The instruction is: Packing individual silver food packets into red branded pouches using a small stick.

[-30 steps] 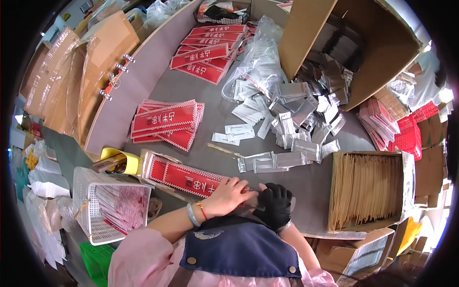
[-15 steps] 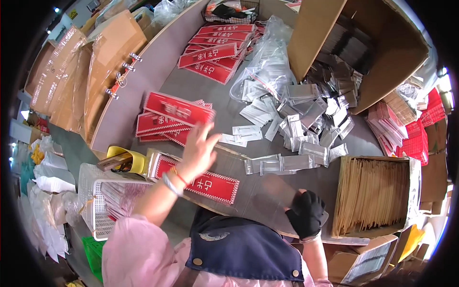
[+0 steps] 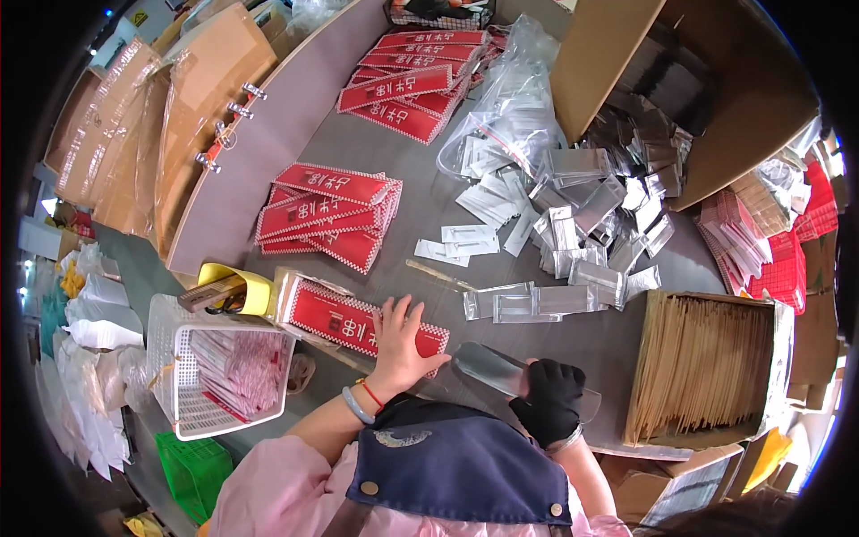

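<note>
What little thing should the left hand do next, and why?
Maybe the left hand should pinch the red packet beneath it: its fingers are spread over that packet's right part, while the gloved right hand is busy holding a clear plastic piece.

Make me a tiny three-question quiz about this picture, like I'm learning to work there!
1. Which hand holds the clear plastic sheet?
2. True or false: the thin tan sticks are in a cardboard box.
3. What lies under the left hand?
a) a green basket
b) a red printed packet
c) a yellow container

Key: 1. The right hand, in the black glove; 2. True; 3. b
</note>
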